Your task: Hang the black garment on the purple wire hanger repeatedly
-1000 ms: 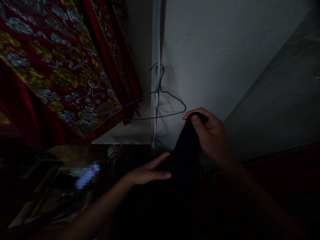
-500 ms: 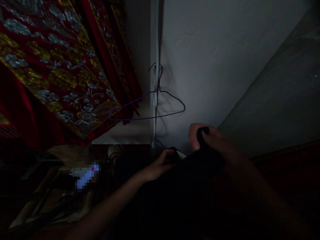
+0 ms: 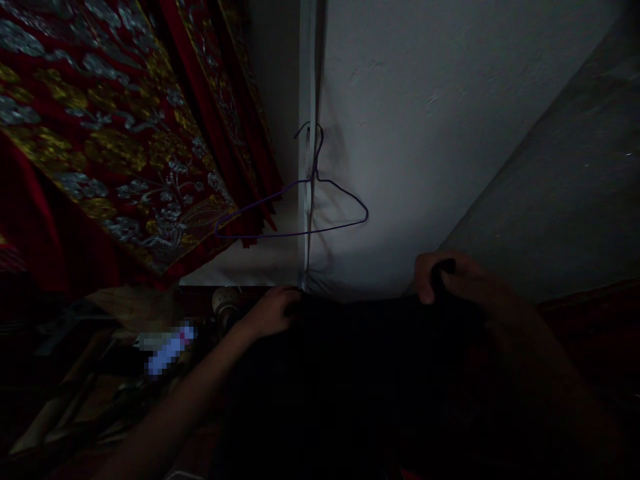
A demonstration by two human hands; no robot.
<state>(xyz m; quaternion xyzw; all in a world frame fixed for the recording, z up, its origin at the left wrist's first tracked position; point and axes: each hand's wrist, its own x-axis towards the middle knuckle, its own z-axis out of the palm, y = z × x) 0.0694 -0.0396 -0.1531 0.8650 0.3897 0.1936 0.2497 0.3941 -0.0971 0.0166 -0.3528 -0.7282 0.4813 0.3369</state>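
Note:
A black piece of cloth (image 3: 365, 347), perhaps a garment, is stretched between my two hands in the lower middle of the head view. My left hand (image 3: 273, 312) grips its upper left edge. At the upper right corner my right hand (image 3: 445, 277) is closed, with a fold of the cloth sticking up between thumb and fingers. The scene is so dark that the cloth's shape and lower edge cannot be made out. Above and beyond the hands, a thin purple wire hanger (image 3: 293, 235) hangs with nothing on it, apart from both hands.
The hanger hooks on a pale vertical strip (image 3: 307, 80) along the white wall (image 3: 390, 133). Red cloth with gold and silver embroidery (image 3: 120, 147) drapes at the left. Below it are a wooden frame (image 3: 75, 380) and a light clog shoe (image 3: 224, 300).
My hands have moved apart, the left one leftward and the right one rightward. The black cloth between them is now spread wider, with a straighter top edge.

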